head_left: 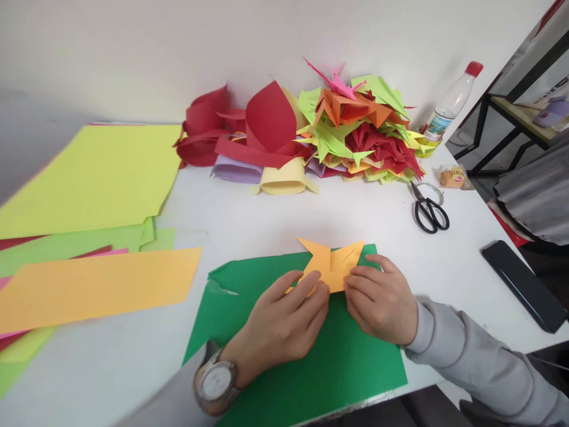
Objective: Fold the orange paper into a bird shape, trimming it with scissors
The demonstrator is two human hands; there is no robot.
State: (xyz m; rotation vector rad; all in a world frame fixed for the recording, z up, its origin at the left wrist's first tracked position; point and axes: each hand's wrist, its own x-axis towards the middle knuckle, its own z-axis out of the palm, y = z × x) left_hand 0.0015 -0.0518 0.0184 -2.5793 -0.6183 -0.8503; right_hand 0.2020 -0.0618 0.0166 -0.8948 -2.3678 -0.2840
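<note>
A folded piece of orange paper [334, 264], with two points spreading at its top and a slit down its middle, lies over the green sheet [338, 362]. My left hand [291, 317] rests on its lower left part, fingers bent and pressed onto the paper. On the right edge, my right hand [380, 293] pinches the same paper between curled fingers and thumb. Parts of the lower edge are hidden under my fingers. A watch [216, 381] is on my left wrist.
Yellow sheets [98, 178] and an orange strip [106, 284] lie at left. Red paper loops [271, 121] and a pile of folded paper shapes [355, 130] stand at the wall. Scissors [429, 210], a wrapped snack [453, 177], a bottle [451, 104] and a phone [524, 286] are at right.
</note>
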